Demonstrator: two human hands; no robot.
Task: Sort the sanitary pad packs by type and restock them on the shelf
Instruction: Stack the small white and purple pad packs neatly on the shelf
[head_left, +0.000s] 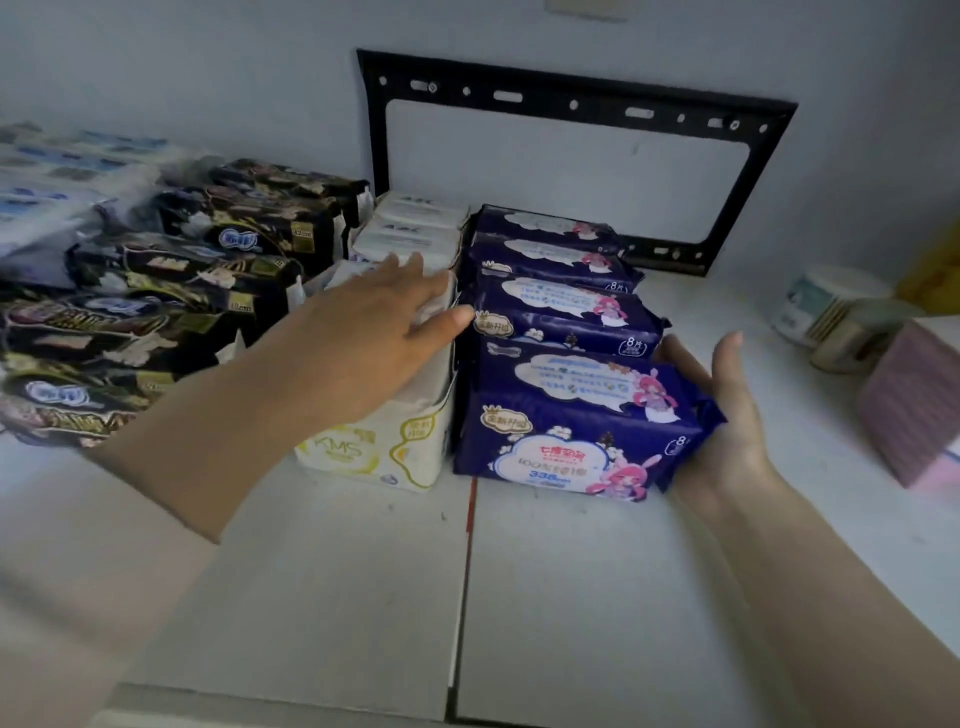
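Observation:
Several navy blue pad packs with a pink cartoon girl stand in a row running back on the white shelf (571, 597). My right hand (727, 410) presses flat against the right end of the front navy pack (571, 415), fingers spread. Left of that row is a row of white pad packs; the front white pack (374, 447) has yellow print. My left hand (374, 327) lies palm down on top of it, fingers apart, thumb touching the navy row. Further left, black floral pad packs (171, 291) lie in rows.
Pale blue packs (57, 171) are stacked at the far left. A black metal bracket (576, 98) is fixed on the back wall. At the right stand a round tub (826, 306) and a pink box (914, 405). A seam runs down the shelf's middle.

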